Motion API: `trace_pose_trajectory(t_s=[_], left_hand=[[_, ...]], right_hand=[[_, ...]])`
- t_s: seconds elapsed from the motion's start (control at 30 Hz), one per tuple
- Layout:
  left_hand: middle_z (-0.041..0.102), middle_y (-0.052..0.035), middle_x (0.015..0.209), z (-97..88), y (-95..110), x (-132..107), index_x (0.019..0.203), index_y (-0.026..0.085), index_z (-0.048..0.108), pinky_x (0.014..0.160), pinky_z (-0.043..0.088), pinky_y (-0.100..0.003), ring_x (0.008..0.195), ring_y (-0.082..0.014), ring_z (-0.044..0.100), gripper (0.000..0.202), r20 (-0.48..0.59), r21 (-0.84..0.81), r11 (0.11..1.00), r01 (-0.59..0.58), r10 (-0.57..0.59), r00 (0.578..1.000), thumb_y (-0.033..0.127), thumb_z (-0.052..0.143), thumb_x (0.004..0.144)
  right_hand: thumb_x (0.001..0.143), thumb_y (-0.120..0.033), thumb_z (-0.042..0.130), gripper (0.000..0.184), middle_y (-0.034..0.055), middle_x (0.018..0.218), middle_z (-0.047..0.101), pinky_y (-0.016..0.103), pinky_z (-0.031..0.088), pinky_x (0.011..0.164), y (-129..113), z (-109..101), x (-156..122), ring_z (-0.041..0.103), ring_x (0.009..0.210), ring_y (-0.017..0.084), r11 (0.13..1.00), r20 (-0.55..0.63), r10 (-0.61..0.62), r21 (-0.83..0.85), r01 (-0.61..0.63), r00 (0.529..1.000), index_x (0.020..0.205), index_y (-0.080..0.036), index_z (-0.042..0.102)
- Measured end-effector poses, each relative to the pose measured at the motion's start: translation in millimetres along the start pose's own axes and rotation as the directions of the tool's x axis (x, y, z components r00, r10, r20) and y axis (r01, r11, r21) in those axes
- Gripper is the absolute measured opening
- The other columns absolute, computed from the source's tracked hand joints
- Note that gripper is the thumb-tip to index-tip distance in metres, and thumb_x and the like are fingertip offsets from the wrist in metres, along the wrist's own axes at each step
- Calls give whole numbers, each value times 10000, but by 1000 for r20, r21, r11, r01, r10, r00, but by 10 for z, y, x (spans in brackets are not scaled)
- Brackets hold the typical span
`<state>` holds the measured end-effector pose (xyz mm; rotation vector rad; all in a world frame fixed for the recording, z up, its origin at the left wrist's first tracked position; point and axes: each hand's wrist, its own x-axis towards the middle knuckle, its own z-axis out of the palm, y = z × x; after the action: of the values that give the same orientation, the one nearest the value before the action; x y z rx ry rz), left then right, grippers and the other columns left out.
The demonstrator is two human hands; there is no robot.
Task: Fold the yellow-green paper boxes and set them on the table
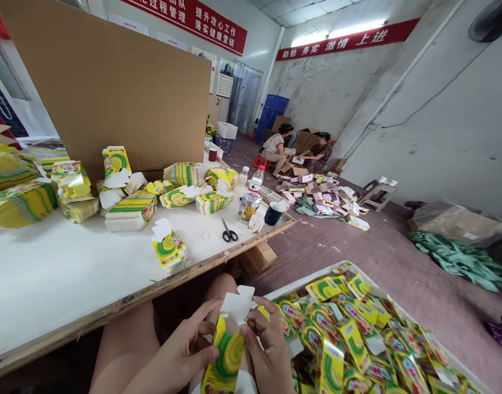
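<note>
A small yellow and green carton (228,353) is upright over my lap, its white top flap (236,306) raised. My left hand (197,342) grips the carton's left side, thumb on the printed front. On the opposite side, my right hand (267,342) pinches the edge near the open top with thumb and fingers. The carton's inside is mostly out of sight. To the right of my right hand, a large white tray (368,280) holds a heap of similar yellow cartons (355,328).
On the white table (70,279) lie bundled flat cartons (131,208), scissors (229,234), a glass jar (249,207), a water bottle (257,179) and a dark mug (274,213). A cardboard sheet (123,87) stands behind. Two people (275,146) sit by scattered pink boxes (322,197).
</note>
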<state>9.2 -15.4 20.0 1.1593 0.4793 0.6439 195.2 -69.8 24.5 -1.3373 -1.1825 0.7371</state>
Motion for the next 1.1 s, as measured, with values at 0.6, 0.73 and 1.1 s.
trace_pose_trajectory(t_s=[0.6, 0.73, 1.1], left_hand=[[695, -110, 1162, 20, 0, 17, 1360, 244, 405, 820, 525, -289, 922, -215, 691, 493, -88, 364, 931, -26, 62, 994, 354, 561, 906], [708, -96, 1037, 63, 73, 18, 1342, 234, 395, 853, 520, -316, 1022, -259, 674, 503, -57, 315, 949, -12, 31, 998, 379, 558, 889], [725, -52, 925, -25, -34, 75, 1296, 239, 468, 722, 499, -263, 846, -211, 683, 468, -95, 206, 977, -54, 75, 993, 359, 633, 875]], right_hand=[[799, -300, 684, 350, -17, 689, 676, 236, 463, 545, 12, 0, 65, 624, 599, 169, 973, 162, 213, -121, -195, 964, 1128, -220, 594], [806, -289, 663, 400, -47, 598, 627, 229, 413, 515, 63, 6, 50, 577, 533, 155, 968, 155, 200, -184, -171, 967, 1186, -206, 565], [890, -281, 570, 418, -67, 566, 587, 231, 359, 505, 15, 54, 33, 532, 502, 148, 964, 220, 183, -232, -131, 958, 1290, -200, 479]])
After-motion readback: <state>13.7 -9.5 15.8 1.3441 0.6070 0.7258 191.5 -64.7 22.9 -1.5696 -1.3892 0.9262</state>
